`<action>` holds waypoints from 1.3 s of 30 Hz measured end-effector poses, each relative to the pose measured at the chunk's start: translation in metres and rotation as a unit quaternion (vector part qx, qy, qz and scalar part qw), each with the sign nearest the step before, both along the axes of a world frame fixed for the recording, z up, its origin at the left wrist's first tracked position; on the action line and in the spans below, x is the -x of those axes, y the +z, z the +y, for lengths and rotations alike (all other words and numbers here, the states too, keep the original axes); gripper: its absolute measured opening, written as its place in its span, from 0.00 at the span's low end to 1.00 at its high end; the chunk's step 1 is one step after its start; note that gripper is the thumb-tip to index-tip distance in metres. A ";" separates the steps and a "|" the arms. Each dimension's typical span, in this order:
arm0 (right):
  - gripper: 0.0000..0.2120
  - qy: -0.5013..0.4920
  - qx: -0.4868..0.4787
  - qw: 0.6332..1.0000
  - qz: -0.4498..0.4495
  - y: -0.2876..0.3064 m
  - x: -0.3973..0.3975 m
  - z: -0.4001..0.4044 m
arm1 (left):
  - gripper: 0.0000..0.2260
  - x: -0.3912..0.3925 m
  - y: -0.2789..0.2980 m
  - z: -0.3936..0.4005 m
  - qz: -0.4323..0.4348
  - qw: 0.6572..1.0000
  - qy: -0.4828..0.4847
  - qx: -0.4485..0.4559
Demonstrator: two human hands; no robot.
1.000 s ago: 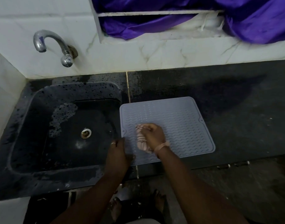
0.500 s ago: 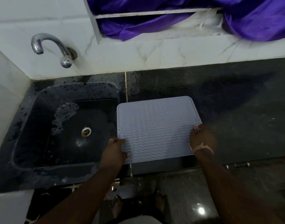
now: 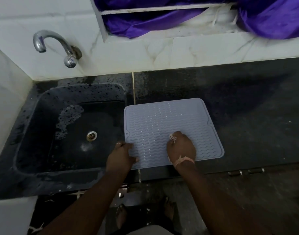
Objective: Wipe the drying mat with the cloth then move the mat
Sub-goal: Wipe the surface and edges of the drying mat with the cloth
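While the dark table point(image 3: 247, 116) carries the grey mat point(image 3: 162, 122) just right of the sink point(image 3: 43, 133), the wiping step looks to be in hand and the move not yet begun. On the mat's near right part, the right hand point(image 3: 181, 147) is clenched round the cloth point(image 3: 172, 137), which barely peeks out, and the left hand point(image 3: 120, 156) pinches the mat's near left edge to steady it. Next, I judge, the cloth must sweep the unwiped far half.

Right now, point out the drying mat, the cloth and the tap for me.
drying mat point(image 3: 164, 119), head view, bare ridged middle.
cloth point(image 3: 172, 137), head view, pale bit showing at the right hand's fingers.
tap point(image 3: 50, 35), head view, top of the curved spout.
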State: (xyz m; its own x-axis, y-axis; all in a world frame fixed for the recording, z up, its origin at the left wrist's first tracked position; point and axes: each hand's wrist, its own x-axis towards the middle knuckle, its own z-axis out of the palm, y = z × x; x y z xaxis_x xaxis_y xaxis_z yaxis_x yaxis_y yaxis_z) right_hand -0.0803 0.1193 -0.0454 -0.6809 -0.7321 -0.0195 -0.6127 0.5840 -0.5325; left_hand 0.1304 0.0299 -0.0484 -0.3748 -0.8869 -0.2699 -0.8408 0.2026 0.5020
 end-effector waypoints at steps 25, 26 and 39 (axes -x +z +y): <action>0.04 -0.120 0.101 0.974 -0.166 0.011 0.023 0.004 | 0.21 -0.023 0.002 -0.001 0.052 0.998 -0.046 -0.006; 0.06 -0.142 0.066 0.982 -0.105 0.010 0.047 0.015 | 0.21 -0.023 0.000 0.002 0.036 0.998 -0.053 -0.003; 0.07 -0.077 -0.001 0.997 -0.001 -0.001 0.064 0.016 | 0.26 -0.015 0.002 0.007 -0.016 0.999 -0.037 0.011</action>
